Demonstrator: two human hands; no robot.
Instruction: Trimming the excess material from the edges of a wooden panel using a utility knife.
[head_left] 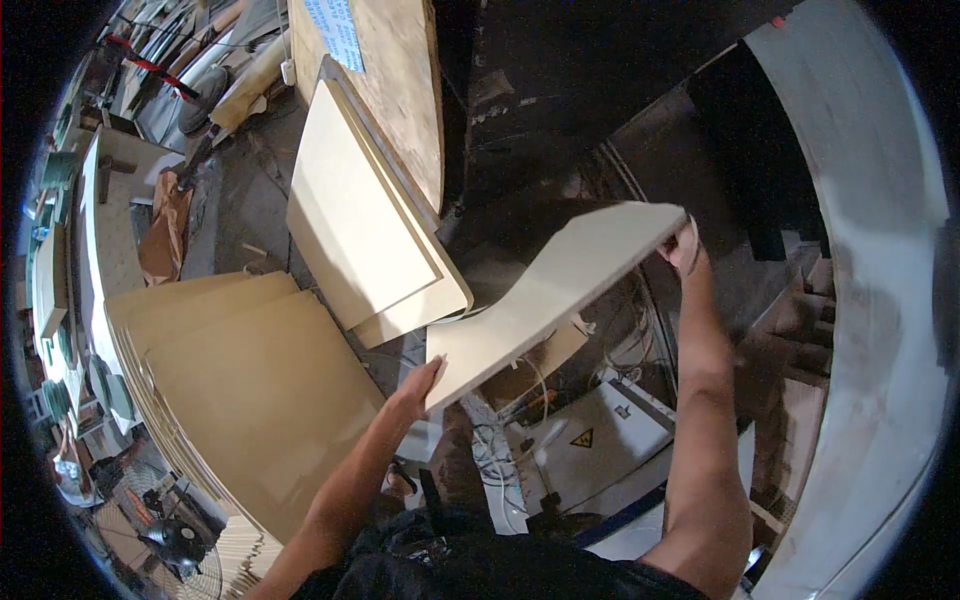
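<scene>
A cream-coloured shaped board (545, 290) with a concave curved far edge is held up, tilted, between my two hands. My left hand (424, 384) grips its near left corner, the thumb on top and the other fingers hidden beneath. At the far right end my right hand (684, 248) is closed round the edge. Just past the board's left end, several cream panels (360, 210) with rounded corners lean together. Left of my left forearm stands a stack of large tan boards (250, 370).
Behind the leaning panels stands a wooden sheet (405, 90). A grey electrical cabinet (600, 445) with a yellow warning triangle lies below the held board, near loose cables. A large pale curved surface (870, 250) borders the right. A fan (175, 543) stands at lower left.
</scene>
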